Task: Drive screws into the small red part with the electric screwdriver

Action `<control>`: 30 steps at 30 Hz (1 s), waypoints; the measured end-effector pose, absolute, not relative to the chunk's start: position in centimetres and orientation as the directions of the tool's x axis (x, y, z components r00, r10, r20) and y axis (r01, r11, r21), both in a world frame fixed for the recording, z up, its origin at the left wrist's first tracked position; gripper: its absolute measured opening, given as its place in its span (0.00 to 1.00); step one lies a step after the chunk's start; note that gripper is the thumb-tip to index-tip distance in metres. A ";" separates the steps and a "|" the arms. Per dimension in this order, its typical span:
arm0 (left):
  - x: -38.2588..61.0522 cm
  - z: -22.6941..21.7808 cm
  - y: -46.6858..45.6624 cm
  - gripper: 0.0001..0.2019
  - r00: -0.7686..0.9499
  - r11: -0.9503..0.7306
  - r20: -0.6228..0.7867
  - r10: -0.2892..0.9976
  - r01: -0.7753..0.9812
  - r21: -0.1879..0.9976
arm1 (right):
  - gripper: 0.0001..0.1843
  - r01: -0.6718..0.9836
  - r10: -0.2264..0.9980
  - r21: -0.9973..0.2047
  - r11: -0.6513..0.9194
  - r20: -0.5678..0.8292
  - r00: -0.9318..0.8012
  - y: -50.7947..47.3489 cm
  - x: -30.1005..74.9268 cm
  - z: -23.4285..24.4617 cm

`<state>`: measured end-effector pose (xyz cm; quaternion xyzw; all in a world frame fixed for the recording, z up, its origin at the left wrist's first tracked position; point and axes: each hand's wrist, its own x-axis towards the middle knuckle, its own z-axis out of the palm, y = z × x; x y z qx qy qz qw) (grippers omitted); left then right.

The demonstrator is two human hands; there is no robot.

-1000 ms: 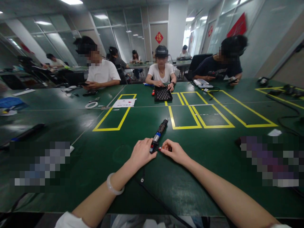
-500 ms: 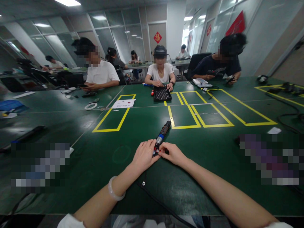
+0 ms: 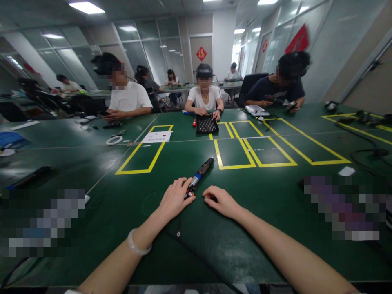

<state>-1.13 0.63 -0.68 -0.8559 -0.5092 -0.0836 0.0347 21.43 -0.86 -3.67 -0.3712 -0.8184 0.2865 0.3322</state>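
An electric screwdriver point(image 3: 199, 175), black with a blue and silver band, lies slanted on the green table, its thin bit pointing away to the right. My left hand point(image 3: 175, 198) is closed around its rear end, the thumb beside a small orange-red part. The palm hides some of that end. To the right, apart from the screwdriver, my right hand point(image 3: 222, 200) rests by the table with its fingers loosely curved and a gap between thumb and forefinger. Nothing shows in it. A black cable point(image 3: 199, 255) runs below my hands, near a small pale ring point(image 3: 178, 234).
Yellow tape outlines point(image 3: 235, 166) mark the green table point(image 3: 122, 212). Across it, a person works over a black tray point(image 3: 207, 123). A paper sheet point(image 3: 157, 136) and a white tape roll point(image 3: 114, 139) lie left. Blurred-out objects flank both my arms.
My right hand has come away from the screwdriver's rear end and now sits apart from it. My left hand stays on the screwdriver. The whole view has shifted slightly.
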 end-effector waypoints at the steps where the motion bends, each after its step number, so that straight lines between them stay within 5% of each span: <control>1: -2.0 -0.7 1.1 0.30 0.449 -0.459 0.181 0.875 0.888 0.017 | 0.06 0.423 0.794 -0.707 0.567 0.332 -0.509 -0.8 21.5 -3.7; 15: -19.3 -1.8 8.4 0.34 -0.092 0.092 0.060 0.994 0.996 0.007 | 0.03 0.474 0.782 -0.654 0.590 0.317 -0.536 -0.7 21.5 -3.6; 30: -19.5 -0.1 6.8 0.23 -0.201 0.214 0.223 0.954 0.976 -0.035 | 0.03 0.489 0.784 -0.643 0.589 0.309 -0.538 -0.7 21.4 -3.5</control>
